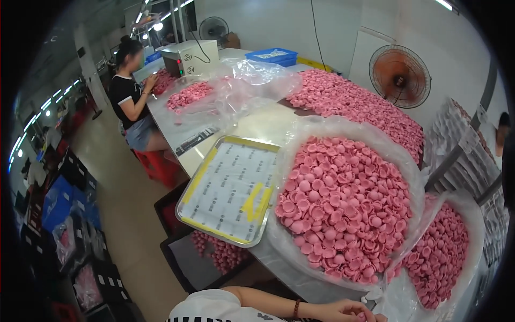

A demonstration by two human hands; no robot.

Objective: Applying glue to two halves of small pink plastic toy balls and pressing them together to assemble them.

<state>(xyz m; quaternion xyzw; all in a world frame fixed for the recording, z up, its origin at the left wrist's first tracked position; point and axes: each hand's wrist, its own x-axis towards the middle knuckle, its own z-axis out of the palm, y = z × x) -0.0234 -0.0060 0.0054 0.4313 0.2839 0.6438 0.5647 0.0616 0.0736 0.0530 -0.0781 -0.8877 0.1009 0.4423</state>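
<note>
While the long worktop (268,126) carries three heaps of small pink cup-shaped caps, the nearest bagful (343,206) lies beside one metal tray (228,190) taped yellow. One of the hands (343,311), closed, pinches a pink cap (360,316) at the lower edge; the other stays unseen.

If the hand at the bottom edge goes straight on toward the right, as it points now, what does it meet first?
Probably the knotted plastic of the bag of pink caps just beyond the fingers of the hand. Depth is unclear, and I cannot tell which hand it is.
</note>
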